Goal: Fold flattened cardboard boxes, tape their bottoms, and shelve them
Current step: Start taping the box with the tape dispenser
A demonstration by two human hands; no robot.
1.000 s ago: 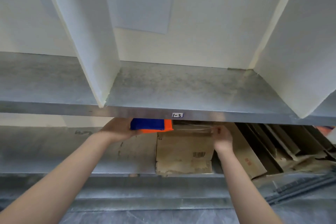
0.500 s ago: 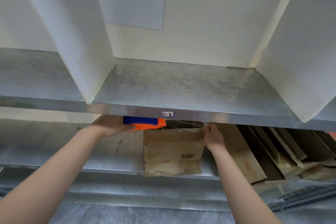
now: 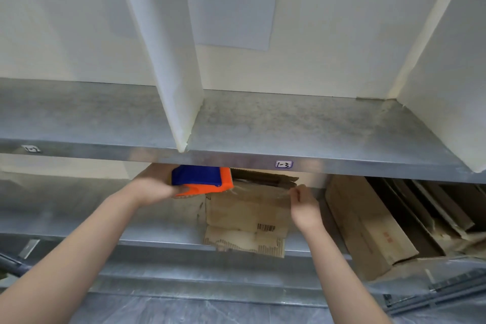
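Note:
A folded brown cardboard box (image 3: 247, 218) with a barcode sits on the lower metal shelf (image 3: 157, 237), under the upper shelf's front lip. My left hand (image 3: 155, 188) grips a blue and orange tape dispenser (image 3: 202, 180) at the box's top left. A strip of clear tape (image 3: 260, 188) stretches from the dispenser across the box top. My right hand (image 3: 302, 202) pinches the free end of that tape at the box's top right. The far part of the box is hidden by the upper shelf.
The upper metal shelf (image 3: 289, 126), labelled 1-3, has white dividers (image 3: 168, 60) and a paper sign (image 3: 231, 0) on the back wall. Several flattened cardboard boxes (image 3: 368, 223) lean on the lower shelf to the right. Grey floor lies below.
The view has swung left, so shelf and box sit further right in frame. Both hands stay on dispenser and tape, with the tape still stretched across the box top.

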